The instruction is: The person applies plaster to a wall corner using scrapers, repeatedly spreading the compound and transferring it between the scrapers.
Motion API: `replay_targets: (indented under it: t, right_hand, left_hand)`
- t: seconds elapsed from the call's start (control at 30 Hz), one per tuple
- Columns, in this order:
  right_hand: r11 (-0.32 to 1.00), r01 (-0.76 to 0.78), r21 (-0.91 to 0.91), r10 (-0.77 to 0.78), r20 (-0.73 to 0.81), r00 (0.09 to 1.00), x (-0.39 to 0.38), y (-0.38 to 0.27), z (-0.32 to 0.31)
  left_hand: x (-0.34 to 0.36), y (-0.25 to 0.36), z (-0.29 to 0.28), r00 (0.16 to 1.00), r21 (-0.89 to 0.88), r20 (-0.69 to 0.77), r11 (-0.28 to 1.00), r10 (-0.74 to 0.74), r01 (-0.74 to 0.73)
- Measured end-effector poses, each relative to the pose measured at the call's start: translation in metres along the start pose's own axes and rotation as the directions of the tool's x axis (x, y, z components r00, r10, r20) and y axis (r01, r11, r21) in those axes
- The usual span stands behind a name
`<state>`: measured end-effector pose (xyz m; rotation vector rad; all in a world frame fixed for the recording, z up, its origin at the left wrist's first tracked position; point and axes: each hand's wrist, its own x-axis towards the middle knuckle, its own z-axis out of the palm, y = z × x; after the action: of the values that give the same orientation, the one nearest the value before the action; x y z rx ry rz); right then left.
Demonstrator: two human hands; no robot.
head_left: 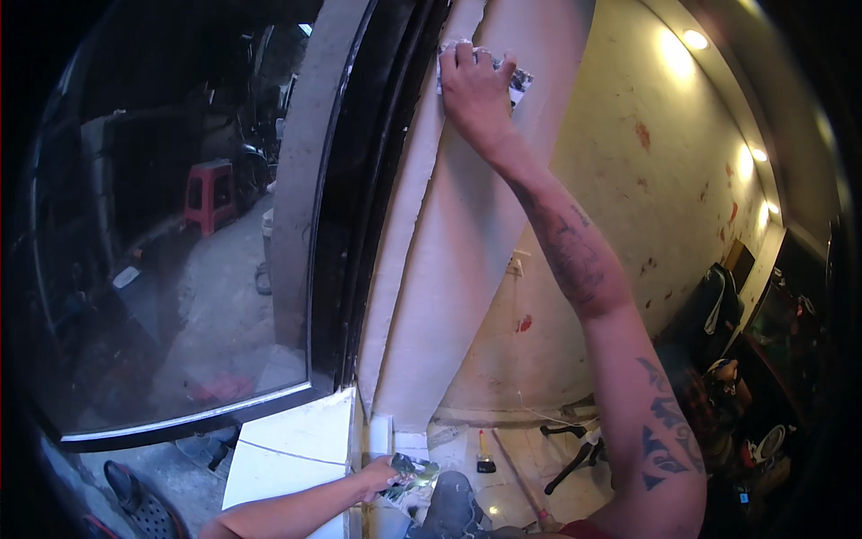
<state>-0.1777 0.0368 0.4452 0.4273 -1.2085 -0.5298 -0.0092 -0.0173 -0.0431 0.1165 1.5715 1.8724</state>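
High up, my right hand (pixel 474 94) is closed around a flat, thin spreader (pixel 522 83) smeared with white and dark patches. It is pressed to the pale wall strip (pixel 440 242) beside the dark door frame, over a long uneven seam. Low down, my left hand (pixel 377 476) grips the edge of a dark, patterned flat piece (pixel 415 468) with whitish stuff on it. What that piece is made of cannot be made out. My knee or foot (pixel 453 505) shows just right of it.
A white tiled ledge (pixel 287 449) lies beside my left forearm. On the floor are a brush (pixel 486 454), a long stick (pixel 521 476) and a black stand-like object (pixel 570 458). Behind the glass (pixel 180 296) stands a red stool (pixel 210 198). Bags and clutter (pixel 718 314) fill the right side.
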Motion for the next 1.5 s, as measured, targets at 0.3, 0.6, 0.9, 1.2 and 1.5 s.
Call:
replay_targets:
  t: [0.3,0.6,0.9,1.2,1.5]
  right_hand:
    - [0.987,0.037,0.153,-0.058,0.134,0.989,-0.056,-0.034,-0.031]
    - [0.948,-0.199,0.250,0.134,0.255,0.958,-0.006,0.021,-0.041]
    - [0.992,-0.043,0.121,0.023,0.166,0.986,0.027,0.021,-0.017]
    - [0.979,0.027,0.202,-0.058,0.149,0.987,-0.031,-0.009,-0.021]
    - [0.903,-0.064,0.425,-0.132,0.416,0.900,-0.079,-0.031,-0.075]
  left_hand:
    - [-0.001,0.003,-0.001,0.997,-0.007,-0.062,0.999,-0.053,0.052]
    - [-0.006,0.008,0.003,0.999,0.028,-0.044,1.000,0.012,-0.011]
    - [-0.002,0.000,0.000,1.000,0.023,-0.030,1.000,-0.006,0.006]
    - [-0.005,0.008,0.004,0.997,-0.092,-0.032,0.994,-0.064,0.061]
    - [-0.003,0.004,-0.001,0.996,-0.040,-0.034,0.996,-0.080,0.078]
